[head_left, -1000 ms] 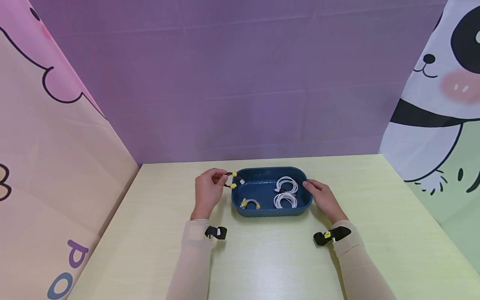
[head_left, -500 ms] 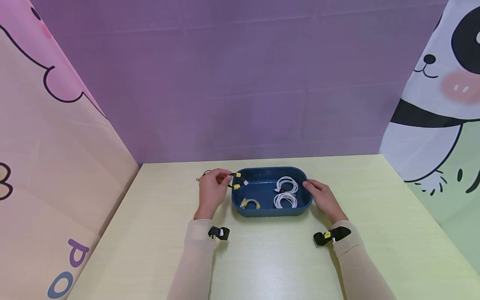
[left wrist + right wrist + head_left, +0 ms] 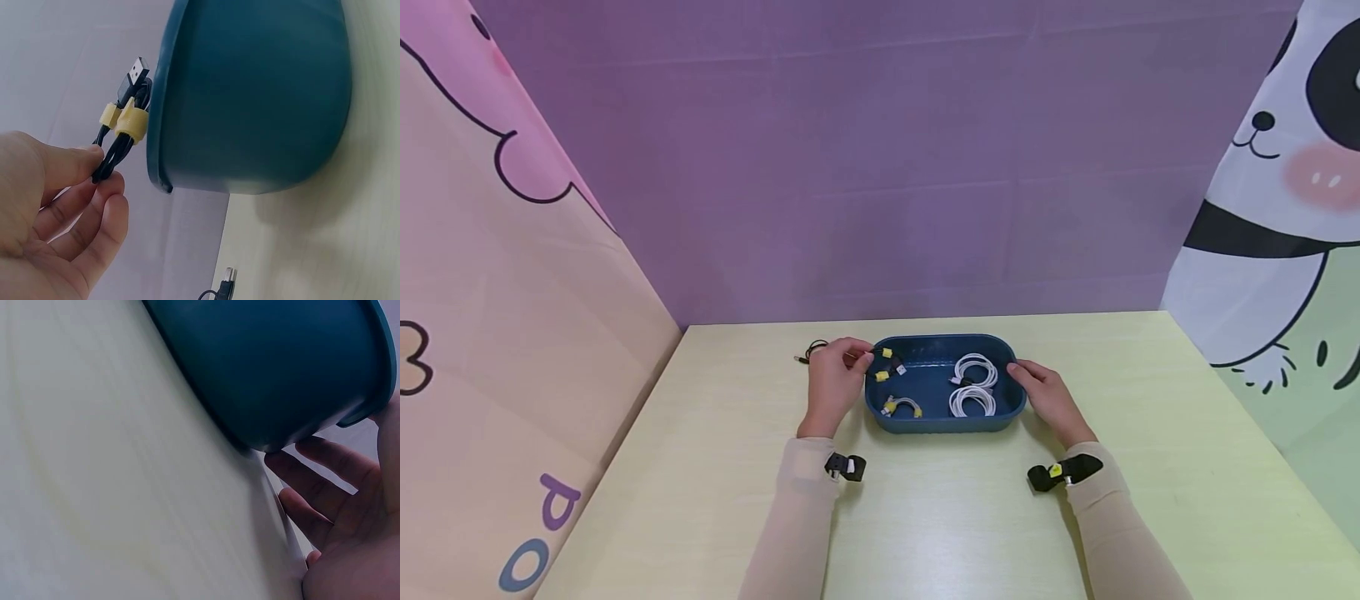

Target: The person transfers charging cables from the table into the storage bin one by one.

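Note:
My left hand (image 3: 833,385) pinches a folded black cable (image 3: 111,156) between thumb and fingertips, at the left rim of a blue bin (image 3: 943,425). Yellow ties (image 3: 132,121) wrap that cable, and its USB plug (image 3: 901,369) shows over the bin's inside. My right hand (image 3: 1051,398) grips the bin's right end, thumb at the rim and fingers against the outer wall in the right wrist view. Inside the bin lie two coiled white cables (image 3: 972,402) on the right and a short white cable with yellow parts (image 3: 902,405) at the front left.
Another black cable (image 3: 815,348) with a metal plug (image 3: 229,274) lies on the table (image 3: 940,517) behind and left of my left hand. A purple cloth (image 3: 880,167) hangs behind the table, with printed cloths at both sides.
My left hand has moved right with the black cable, whose plug and ties now reach further over the bin. The black cable on the table has come into view. My right hand stays put.

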`<state>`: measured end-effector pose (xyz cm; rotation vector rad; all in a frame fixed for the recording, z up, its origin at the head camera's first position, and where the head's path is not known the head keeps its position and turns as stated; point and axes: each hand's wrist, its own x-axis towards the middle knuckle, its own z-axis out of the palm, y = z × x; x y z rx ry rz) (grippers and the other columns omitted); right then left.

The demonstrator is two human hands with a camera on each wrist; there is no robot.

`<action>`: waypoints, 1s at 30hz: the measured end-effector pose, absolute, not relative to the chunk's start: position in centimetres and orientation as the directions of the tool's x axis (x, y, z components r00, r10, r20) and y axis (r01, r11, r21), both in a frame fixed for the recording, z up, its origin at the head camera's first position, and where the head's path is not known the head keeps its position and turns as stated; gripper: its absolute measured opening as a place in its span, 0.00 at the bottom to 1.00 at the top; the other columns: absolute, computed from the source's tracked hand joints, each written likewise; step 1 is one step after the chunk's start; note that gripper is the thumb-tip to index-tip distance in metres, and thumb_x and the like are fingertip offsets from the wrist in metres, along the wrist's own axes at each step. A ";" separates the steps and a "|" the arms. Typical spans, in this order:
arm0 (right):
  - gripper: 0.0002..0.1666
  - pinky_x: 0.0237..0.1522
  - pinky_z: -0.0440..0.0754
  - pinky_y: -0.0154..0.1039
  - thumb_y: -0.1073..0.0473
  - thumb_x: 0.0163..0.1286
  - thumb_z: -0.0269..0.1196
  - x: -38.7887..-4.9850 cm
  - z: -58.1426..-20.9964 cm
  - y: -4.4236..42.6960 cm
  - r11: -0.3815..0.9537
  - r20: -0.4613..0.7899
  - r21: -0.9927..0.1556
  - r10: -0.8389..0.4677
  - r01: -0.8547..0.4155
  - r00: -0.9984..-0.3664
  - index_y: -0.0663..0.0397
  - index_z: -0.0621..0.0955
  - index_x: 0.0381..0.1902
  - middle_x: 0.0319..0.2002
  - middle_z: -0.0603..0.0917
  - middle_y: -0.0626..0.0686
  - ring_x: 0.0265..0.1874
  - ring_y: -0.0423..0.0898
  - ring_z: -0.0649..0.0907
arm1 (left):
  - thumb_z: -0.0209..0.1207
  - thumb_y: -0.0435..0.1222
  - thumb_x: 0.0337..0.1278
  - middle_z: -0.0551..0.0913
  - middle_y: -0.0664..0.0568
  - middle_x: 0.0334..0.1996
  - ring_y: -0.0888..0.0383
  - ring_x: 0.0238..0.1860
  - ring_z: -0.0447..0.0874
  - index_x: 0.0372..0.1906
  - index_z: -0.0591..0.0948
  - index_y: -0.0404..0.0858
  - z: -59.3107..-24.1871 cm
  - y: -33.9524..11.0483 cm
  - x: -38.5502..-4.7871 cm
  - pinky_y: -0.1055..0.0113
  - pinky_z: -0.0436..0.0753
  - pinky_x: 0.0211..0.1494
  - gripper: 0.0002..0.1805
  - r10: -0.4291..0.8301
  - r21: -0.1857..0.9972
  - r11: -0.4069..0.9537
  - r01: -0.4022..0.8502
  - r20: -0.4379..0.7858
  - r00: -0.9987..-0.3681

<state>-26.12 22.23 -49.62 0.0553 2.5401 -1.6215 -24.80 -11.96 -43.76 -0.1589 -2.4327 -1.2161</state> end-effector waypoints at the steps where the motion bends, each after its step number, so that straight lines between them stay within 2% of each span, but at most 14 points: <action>1: 0.44 0.79 0.56 0.61 0.33 0.78 0.51 -26.1 -49.6 22.3 0.426 -0.126 -0.899 -0.038 0.098 -0.991 0.60 0.66 0.77 0.77 0.65 0.64 0.79 0.62 0.60 | 0.68 0.32 0.63 0.89 0.47 0.35 0.52 0.34 0.86 0.42 0.90 0.39 -43.8 -11.9 -24.8 0.60 0.84 0.39 0.05 -0.082 0.739 0.614 0.277 0.408 -0.909; 10: 0.43 0.79 0.56 0.61 0.34 0.79 0.51 -26.2 -49.9 22.3 0.420 -0.116 -0.903 -0.036 0.090 -0.993 0.60 0.66 0.76 0.77 0.66 0.64 0.79 0.62 0.61 | 0.67 0.32 0.64 0.90 0.47 0.37 0.51 0.35 0.87 0.43 0.89 0.39 -43.9 -11.3 -24.8 0.58 0.86 0.40 0.06 -0.061 0.717 0.636 0.286 0.416 -0.907; 20: 0.42 0.78 0.56 0.61 0.34 0.79 0.50 -26.3 -49.8 22.1 0.424 -0.112 -0.902 -0.044 0.083 -0.993 0.60 0.67 0.76 0.77 0.66 0.64 0.79 0.63 0.61 | 0.66 0.34 0.65 0.90 0.49 0.37 0.54 0.34 0.86 0.44 0.89 0.41 -44.2 -10.9 -24.7 0.61 0.84 0.38 0.06 -0.026 0.674 0.682 0.283 0.410 -0.912; 30: 0.41 0.79 0.56 0.60 0.35 0.79 0.51 -26.4 -50.2 22.4 0.414 -0.094 -0.908 -0.045 0.067 -0.995 0.59 0.68 0.75 0.76 0.67 0.63 0.79 0.62 0.62 | 0.67 0.34 0.65 0.90 0.50 0.36 0.54 0.34 0.86 0.43 0.90 0.41 -44.1 -10.5 -25.0 0.59 0.83 0.38 0.06 0.074 0.580 0.744 0.333 0.423 -0.903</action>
